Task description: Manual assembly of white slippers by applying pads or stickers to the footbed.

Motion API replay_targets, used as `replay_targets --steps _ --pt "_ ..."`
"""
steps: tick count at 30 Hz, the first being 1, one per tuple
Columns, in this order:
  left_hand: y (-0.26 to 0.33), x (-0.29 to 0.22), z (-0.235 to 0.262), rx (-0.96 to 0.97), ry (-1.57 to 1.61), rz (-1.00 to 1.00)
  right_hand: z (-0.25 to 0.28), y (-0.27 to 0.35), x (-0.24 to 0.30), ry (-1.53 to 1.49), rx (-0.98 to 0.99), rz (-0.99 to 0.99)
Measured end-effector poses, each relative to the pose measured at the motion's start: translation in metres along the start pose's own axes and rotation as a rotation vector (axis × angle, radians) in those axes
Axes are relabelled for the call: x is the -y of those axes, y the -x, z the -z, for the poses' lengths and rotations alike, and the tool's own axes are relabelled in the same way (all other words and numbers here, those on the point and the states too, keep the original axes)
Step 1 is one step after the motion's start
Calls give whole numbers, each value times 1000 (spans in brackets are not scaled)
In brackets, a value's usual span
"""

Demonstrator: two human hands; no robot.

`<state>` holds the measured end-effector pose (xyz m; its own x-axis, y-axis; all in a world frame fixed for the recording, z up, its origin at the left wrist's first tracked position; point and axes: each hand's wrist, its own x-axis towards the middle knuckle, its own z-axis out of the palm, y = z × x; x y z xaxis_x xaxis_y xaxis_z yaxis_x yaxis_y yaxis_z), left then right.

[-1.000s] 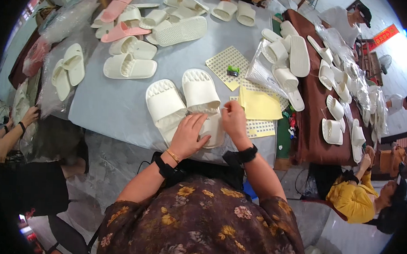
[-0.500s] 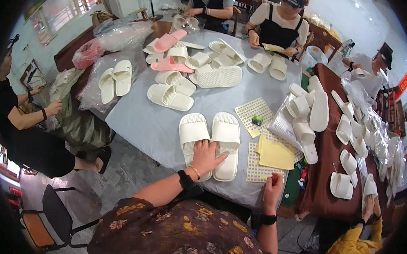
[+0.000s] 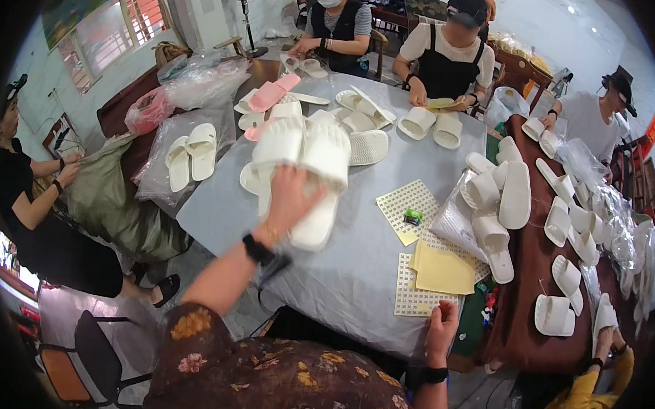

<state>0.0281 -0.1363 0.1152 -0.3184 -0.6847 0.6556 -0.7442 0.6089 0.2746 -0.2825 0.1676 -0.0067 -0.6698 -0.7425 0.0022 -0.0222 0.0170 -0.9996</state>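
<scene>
Head view: left hand (image 3: 289, 196) raised above grey table (image 3: 353, 272), fingers clamped on pair of white slippers (image 3: 307, 166) held together, soles up, blurred. Right hand (image 3: 439, 330) at table's near edge, fingers curled over white perforated sheet (image 3: 415, 294); grip there looks loose, cannot tell if pinching. Yellow sheets (image 3: 444, 271) lie right of perforated sheet. Small green-black object (image 3: 413, 217) on second perforated sheet further in. Clear plastic bag (image 3: 456, 224) beside it. Clear bag holding white slippers (image 3: 185, 156) at table's left edge. Pink slippers (image 3: 272, 96) at far side.

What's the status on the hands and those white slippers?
Left hand gripping pair of white slippers, raised above grey table. Right hand at table edge, on mesh sheet. Nothing blocking.
</scene>
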Motion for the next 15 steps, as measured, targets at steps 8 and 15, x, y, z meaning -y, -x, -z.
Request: replay_targets --steps 8,15 --pt "-60 37 5 96 -179 73 14 10 166 34 -89 566" --pt "109 -3 -26 266 113 44 16 59 308 -490 723 1239"
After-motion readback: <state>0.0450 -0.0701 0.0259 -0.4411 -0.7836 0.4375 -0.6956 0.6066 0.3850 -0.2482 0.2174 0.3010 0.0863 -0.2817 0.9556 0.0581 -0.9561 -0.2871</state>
